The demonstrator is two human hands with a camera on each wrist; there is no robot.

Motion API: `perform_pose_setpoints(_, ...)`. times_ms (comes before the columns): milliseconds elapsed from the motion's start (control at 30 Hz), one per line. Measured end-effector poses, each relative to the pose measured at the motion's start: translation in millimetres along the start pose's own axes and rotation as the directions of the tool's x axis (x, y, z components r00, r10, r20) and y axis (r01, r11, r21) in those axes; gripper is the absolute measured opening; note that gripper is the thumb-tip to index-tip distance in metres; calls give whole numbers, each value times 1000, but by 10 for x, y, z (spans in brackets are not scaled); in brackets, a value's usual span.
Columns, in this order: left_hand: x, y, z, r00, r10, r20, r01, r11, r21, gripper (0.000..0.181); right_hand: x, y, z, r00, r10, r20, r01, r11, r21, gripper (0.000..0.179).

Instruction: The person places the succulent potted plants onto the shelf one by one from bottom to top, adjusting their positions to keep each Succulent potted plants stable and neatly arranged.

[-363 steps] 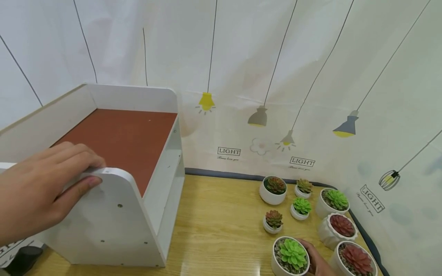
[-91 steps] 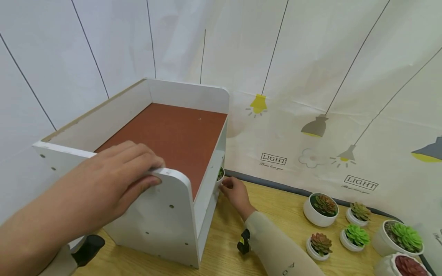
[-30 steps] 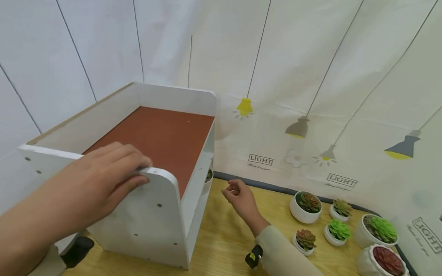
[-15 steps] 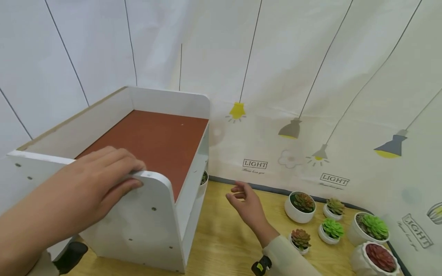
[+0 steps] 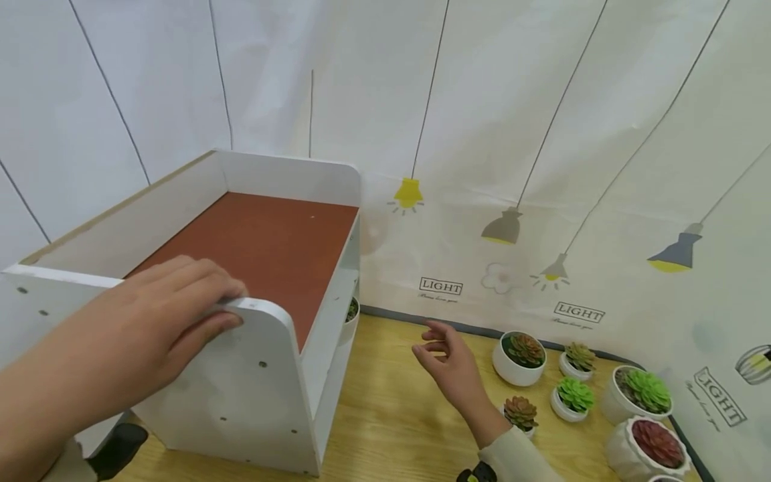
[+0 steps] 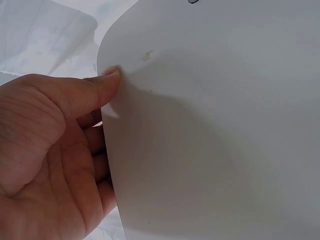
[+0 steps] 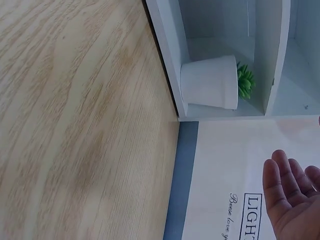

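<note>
My left hand [image 5: 159, 328] grips the top edge of the near side panel of a white shelf unit [image 5: 241, 395] with a reddish-brown top board. In the left wrist view, the thumb presses one face of the panel [image 6: 210, 130] and the other fingers go behind it. My right hand [image 5: 454, 368] hangs over the table with relaxed fingers and holds nothing, between the unit and the potted plants. A green succulent in a white pot [image 7: 209, 82] stands in the lowest compartment, at the unit's far end; the head view shows only a sliver of it.
On the wooden table [image 5: 391, 408] at right stand several potted succulents, among them a brown-green one [image 5: 519, 358], a small bright green one [image 5: 572, 399] and a dark red one [image 5: 650, 447]. A lamp-patterned cloth [image 5: 470, 167] hangs behind.
Earlier my right hand held the green succulent pot at front right; the pot is now inside the unit. The right hand has let go and drawn away rightward. The left hand keeps its grip.
</note>
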State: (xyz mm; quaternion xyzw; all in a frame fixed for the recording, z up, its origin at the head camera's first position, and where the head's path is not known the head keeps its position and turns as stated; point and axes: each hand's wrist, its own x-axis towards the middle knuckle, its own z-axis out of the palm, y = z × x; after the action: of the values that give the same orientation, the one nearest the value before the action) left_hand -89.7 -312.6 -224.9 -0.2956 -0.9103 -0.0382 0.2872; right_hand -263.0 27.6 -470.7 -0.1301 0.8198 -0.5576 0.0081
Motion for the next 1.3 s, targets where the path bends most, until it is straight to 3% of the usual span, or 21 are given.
perform_pose_setpoints(100,13,7,9,1000,-5,10,5,1000,-1,11,-43,37,-78,1000,15,-3,-15,1000,-1,55)
perform_pose_setpoints(300,42,9,35,1000,-11,20,11,1000,2,20,-125,122,-228,999,33,-1,-33,999,25,56)
perform_pose_setpoints(467,53,26,30,1000,-20,18,20,1000,-6,10,-191,176,-354,999,49,-12,-48,999,14,57)
perform_pose_setpoints(800,96,47,-3,999,-22,38,21,1000,9,11,-337,198,-624,993,107,-41,-105,993,47,60)
perform_pose_setpoints(1300,66,0,15,999,-26,32,26,1000,-2,14,-570,294,-927,978,191,-81,-189,981,32,64)
